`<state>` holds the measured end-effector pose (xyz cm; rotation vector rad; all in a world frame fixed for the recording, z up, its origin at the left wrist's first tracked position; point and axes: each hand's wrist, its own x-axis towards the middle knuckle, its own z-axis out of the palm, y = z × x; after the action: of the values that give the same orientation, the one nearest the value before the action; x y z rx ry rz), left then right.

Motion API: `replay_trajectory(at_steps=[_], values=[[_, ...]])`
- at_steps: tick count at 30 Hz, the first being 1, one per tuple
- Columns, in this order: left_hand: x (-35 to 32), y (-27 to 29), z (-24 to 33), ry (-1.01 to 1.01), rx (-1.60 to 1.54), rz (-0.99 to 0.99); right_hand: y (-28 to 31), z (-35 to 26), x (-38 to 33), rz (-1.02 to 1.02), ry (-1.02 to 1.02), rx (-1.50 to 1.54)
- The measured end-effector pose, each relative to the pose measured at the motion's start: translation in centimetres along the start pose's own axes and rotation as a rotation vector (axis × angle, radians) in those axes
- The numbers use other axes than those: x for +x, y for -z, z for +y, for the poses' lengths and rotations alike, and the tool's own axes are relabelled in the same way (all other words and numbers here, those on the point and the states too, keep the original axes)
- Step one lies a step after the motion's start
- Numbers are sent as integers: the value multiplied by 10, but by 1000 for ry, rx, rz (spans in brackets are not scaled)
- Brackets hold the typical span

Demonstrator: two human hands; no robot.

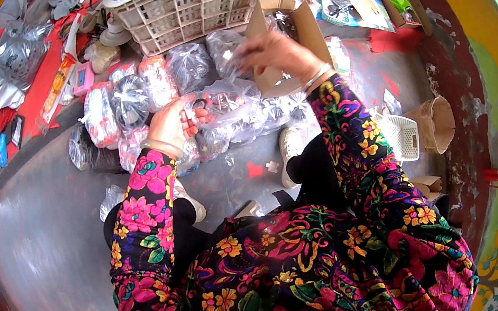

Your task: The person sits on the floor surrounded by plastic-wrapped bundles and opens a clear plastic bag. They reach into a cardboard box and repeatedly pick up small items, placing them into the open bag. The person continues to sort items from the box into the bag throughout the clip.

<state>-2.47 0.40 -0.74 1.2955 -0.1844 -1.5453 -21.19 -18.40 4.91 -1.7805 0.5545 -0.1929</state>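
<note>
My left hand [174, 127] is closed at the left edge of a clear plastic bag [246, 117], its fingers curled around the film. Small pink and dark pieces show inside the bag, too small to name. My right hand [278, 53] is raised over an open cardboard box [309, 27], fingers pointing left and smeared by motion. A small white spot shows by its fingertips; whether they hold it I cannot make out. Small shiny things lie in the box, partly hidden by the hand.
Several filled plastic bags [131, 101] stand in rows on the grey floor [46, 233]. Behind them is a beige plastic crate [193, 11]. On the right are a white basket [400, 135] and a brown paper bag [438, 124]. My shoes [291, 155] flank the work spot.
</note>
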Motion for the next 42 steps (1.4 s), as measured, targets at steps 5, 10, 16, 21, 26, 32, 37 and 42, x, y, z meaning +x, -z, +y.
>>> replay_trajectory(at_steps=[5,10,16,21,26,32,37,42], values=[[3,-2,-1,-12,-51,24,-64,54,24,-38,74,-658],[3,-3,-2,2,-13,37,-99,85,38,-120,-14,-922],[-1,-7,1,14,21,36,-117,99,49,-44,29,-879],[1,-3,0,22,-15,41,-110,95,56,93,59,-855],[-1,-5,3,33,14,46,-120,100,49,-320,-38,-941],[7,-11,-1,58,4,29,-100,108,38,-272,38,-897],[-3,3,2,32,-26,43,-17,1,30,-311,-61,-401],[3,-13,0,51,2,1,105,75,3,276,-66,-1182]])
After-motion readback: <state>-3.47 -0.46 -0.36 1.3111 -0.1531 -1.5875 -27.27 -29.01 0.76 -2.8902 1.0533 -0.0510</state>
